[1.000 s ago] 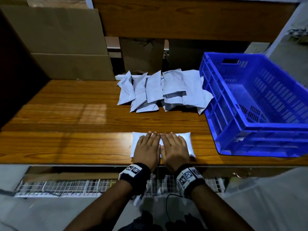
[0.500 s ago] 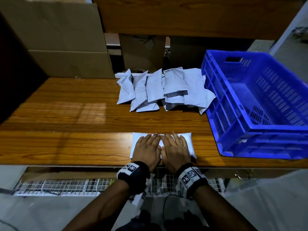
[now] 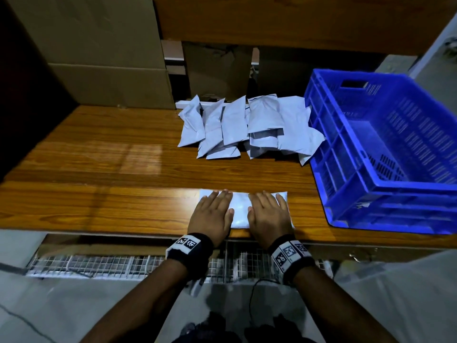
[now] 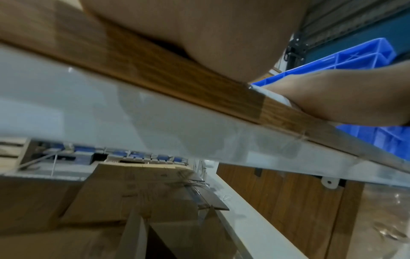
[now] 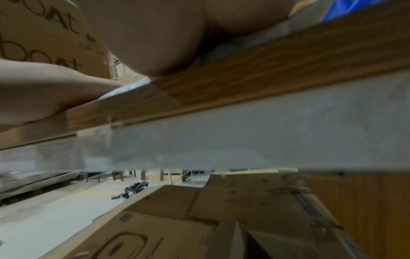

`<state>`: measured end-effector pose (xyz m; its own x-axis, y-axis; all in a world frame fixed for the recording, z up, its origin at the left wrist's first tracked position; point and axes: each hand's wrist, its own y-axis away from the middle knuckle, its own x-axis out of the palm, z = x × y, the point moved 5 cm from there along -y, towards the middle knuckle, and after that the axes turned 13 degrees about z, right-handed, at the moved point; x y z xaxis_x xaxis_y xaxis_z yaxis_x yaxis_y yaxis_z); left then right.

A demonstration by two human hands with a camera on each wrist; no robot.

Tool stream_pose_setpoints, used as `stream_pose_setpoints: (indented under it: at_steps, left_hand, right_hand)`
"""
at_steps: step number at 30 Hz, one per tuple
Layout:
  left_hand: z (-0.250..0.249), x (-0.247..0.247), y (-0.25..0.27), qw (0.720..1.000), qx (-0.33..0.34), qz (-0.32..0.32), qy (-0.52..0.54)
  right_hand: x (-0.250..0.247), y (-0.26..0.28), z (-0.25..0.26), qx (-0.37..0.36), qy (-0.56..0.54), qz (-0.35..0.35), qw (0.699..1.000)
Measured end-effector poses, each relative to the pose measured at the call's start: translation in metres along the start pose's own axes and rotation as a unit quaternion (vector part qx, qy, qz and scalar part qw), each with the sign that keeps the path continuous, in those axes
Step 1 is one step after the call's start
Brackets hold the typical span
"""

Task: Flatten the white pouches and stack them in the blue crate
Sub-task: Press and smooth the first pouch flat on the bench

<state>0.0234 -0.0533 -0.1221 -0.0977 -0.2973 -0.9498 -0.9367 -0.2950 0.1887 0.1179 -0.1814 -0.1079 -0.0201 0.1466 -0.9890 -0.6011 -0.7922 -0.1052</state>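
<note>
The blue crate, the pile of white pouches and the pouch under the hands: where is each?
blue crate (image 3: 319,134), head view, its near left wall.
pile of white pouches (image 3: 262,120), head view, top pouch's middle.
pouch under the hands (image 3: 240,206), head view, bare strip between both hands.

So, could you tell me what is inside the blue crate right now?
The blue crate shows only its bare slotted floor, no pouches. Its near wall hides the front strip of the floor.
</note>
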Motion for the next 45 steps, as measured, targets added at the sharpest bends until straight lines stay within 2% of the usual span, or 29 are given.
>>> stream_pose_setpoints:
  at_steps: [3, 6, 9, 11, 15, 19, 23, 29, 31, 35, 38, 40, 45]
  left_hand:
    - [0.000, -0.001, -0.001, 1.000, -0.003, 0.000, -0.010]
    - [0.000, -0.002, 0.000, 1.000, 0.005, 0.003, -0.006]
    - [0.005, -0.002, -0.002, 0.999, 0.022, 0.022, 0.022]
    - [0.010, -0.002, -0.003, 0.999, 0.020, 0.027, 0.035]
    - [0.016, -0.002, -0.003, 0.999, 0.015, 0.026, 0.035]
    - [0.014, 0.001, -0.001, 0.999, 0.025, 0.005, 0.024]
    - [0.013, 0.003, -0.001, 1.000, 0.024, -0.009, 0.017]
    - [0.013, 0.003, -0.001, 1.000, 0.020, 0.001, 0.009]
    - [0.008, -0.004, -0.001, 1.000, 0.016, 0.009, 0.001]
    - [-0.023, -0.019, -0.007, 0.998, 0.045, -0.020, -0.031]
    - [-0.039, -0.010, -0.016, 1.000, 0.021, 0.010, -0.011]
    - [-0.040, -0.001, -0.018, 0.999, -0.005, 0.025, -0.018]
    - [-0.040, 0.010, -0.024, 0.997, -0.025, 0.033, -0.070]
  right_hand:
    - [0.002, 0.000, 0.001, 0.004, 0.003, 0.017, 1.000]
    - [0.004, 0.000, -0.002, 0.010, -0.004, 0.073, 0.997]
    - [0.006, -0.001, -0.014, -0.015, -0.047, 0.144, 0.988]
    - [0.004, 0.001, -0.023, -0.016, -0.059, 0.161, 0.985]
    - [-0.002, 0.007, -0.034, 0.029, -0.039, 0.145, 0.988]
    - [0.006, 0.012, -0.033, 0.042, -0.057, 0.151, 0.986]
    - [0.012, 0.013, -0.032, 0.058, -0.068, 0.112, 0.990]
    - [0.014, 0.012, -0.037, 0.038, -0.080, 0.152, 0.984]
    - [0.008, 0.012, -0.038, 0.031, -0.046, 0.168, 0.984]
    - [-0.005, 0.004, -0.021, -0.003, 0.003, 0.152, 0.988]
    - [0.001, 0.003, -0.009, -0.009, -0.013, 0.158, 0.987]
    - [0.005, 0.006, -0.007, -0.002, -0.012, 0.133, 0.991]
    - [0.008, 0.007, -0.003, 0.006, 0.007, 0.060, 0.998]
